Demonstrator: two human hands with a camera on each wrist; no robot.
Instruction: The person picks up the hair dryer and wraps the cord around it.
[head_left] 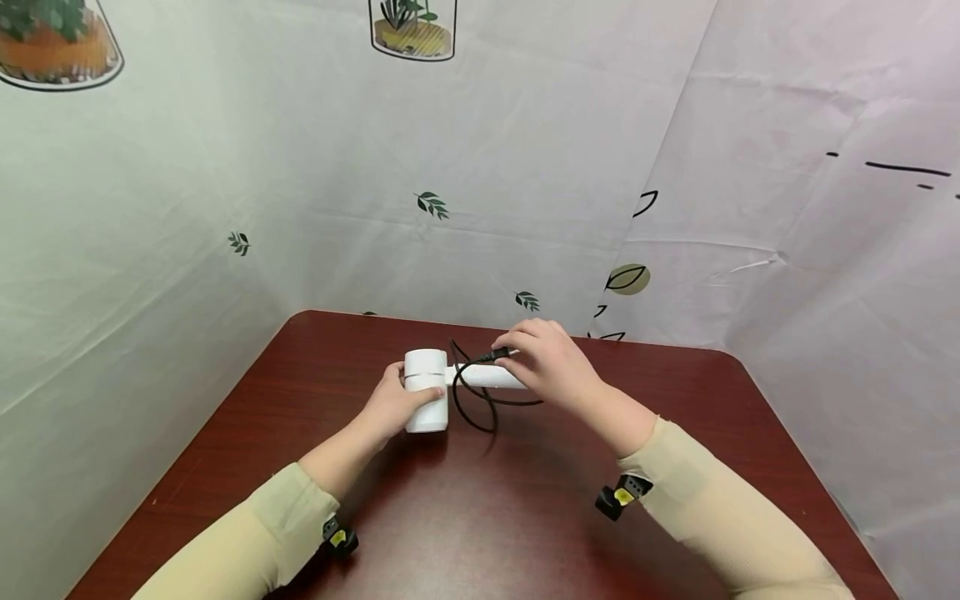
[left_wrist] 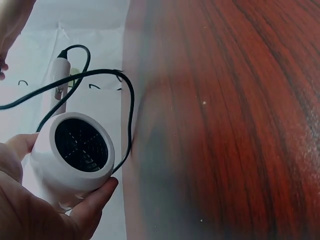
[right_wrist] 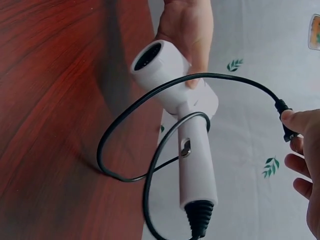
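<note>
A white hair dryer (head_left: 426, 408) is held up over the table by my left hand (head_left: 390, 404), whose thumb and fingers wrap round its barrel. Its dark round grille shows in the left wrist view, and its handle (right_wrist: 196, 172) points to the right in the head view. From the handle's end runs a black cord (right_wrist: 146, 190), looped loosely about the handle. My right hand (head_left: 551, 362) pinches the black plug (right_wrist: 285, 120) at the cord's other end between thumb and fingers. The other right fingers are loosely bent.
Beneath both hands lies a dark red wood-grain table (head_left: 480, 517). White sheeting (head_left: 525, 150) with printed leaves and jars hangs behind it and at its sides. Small black-and-yellow devices (head_left: 624, 496) are strapped to both sleeves.
</note>
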